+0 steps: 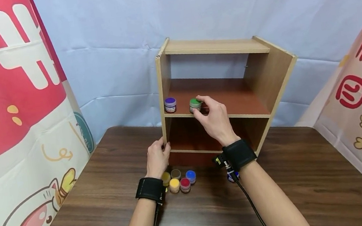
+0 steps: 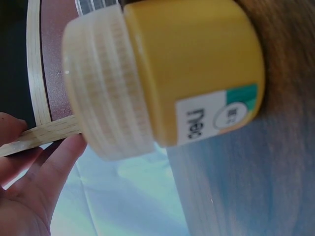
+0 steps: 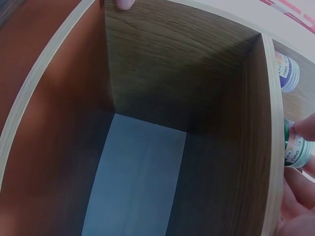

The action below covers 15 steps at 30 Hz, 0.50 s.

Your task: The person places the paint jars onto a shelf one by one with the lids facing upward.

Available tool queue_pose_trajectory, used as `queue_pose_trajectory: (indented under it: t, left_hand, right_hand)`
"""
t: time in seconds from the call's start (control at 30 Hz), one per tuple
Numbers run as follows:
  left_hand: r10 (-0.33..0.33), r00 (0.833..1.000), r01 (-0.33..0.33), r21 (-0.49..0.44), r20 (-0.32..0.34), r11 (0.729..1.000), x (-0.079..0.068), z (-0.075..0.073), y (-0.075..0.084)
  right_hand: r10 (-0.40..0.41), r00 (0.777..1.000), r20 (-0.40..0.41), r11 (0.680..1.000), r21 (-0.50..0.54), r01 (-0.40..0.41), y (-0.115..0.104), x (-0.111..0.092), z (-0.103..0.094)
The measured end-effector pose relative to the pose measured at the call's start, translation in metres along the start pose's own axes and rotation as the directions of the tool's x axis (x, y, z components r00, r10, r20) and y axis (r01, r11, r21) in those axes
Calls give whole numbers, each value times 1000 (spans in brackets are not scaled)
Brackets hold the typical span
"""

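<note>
Nearest me, I see five clustered jars (image 1: 185, 185) on the desk (image 1: 199, 217); beyond, my left hand (image 1: 156, 157) grips the shelf unit's left panel (image 1: 165, 75). Farther up, my right hand (image 1: 216, 119) pinches the green-lidded jar (image 1: 194, 106) at the middle board's (image 1: 222, 93) front, right of the purple-lidded jar (image 1: 170, 105).

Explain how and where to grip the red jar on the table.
Probably pinch its round lid, coming from above on the near side: the red jar stands upright, with a yellow jar close at left and a blue jar behind, at right.
</note>
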<state>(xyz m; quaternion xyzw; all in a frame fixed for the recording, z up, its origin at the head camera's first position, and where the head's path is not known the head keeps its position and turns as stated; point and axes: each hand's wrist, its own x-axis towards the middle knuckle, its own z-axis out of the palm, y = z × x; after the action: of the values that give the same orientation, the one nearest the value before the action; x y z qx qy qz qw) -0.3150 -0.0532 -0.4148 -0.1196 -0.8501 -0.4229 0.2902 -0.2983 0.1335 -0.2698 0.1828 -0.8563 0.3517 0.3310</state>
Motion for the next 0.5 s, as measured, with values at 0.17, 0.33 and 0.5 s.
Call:
queue_pose_trajectory:
  t: [0.17,0.33,0.5]
  left_hand:
    - [-1,1000,1,3,4,1000,0,0,1]
    - [-13,1000,13,-4,10,1000,0,-1,2]
    - [-20,1000,20,-3,13,1000,-1,-1,2]
  right_hand:
    - [8,1000,-13,1000,0,-8,3,0,-2]
    - [14,1000,-28,1000,21,-14,4,-4,-5]
    - [14,999,-31,999,40,-12,3,-10,-10]
